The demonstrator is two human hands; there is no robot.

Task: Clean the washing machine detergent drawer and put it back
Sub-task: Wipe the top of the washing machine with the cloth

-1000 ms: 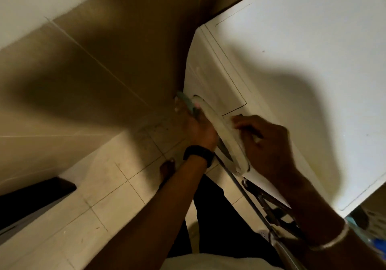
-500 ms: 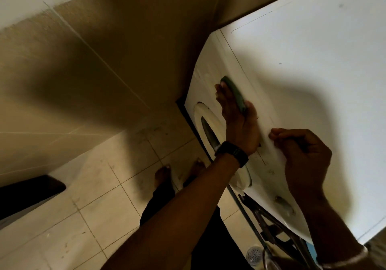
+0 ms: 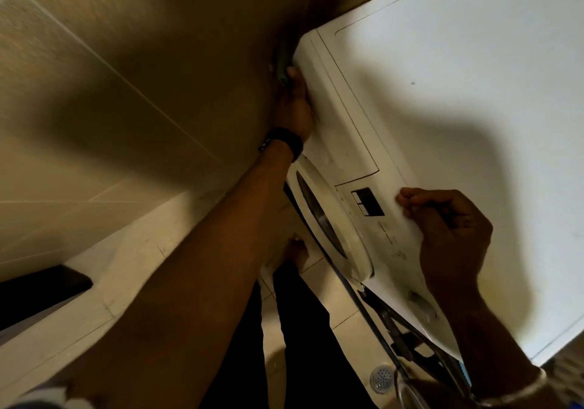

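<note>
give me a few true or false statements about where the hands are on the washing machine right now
1. The left hand holds a green scrub pad at the washing machine's far front corner. True.
2. The right hand rests flat on the round door. False: it is curled at the top front edge, beside the display.
3. The round door is between the two hands. True.
4. The left wrist is bare. False: it wears a black band.

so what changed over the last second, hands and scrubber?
The left hand carried the green scrubber from the door rim up the front panel to the washing machine's far top corner, gripping it throughout. The right hand shifted from the door rim to the top front edge beside the display, fingers curled over that edge. The door stays shut.
</note>
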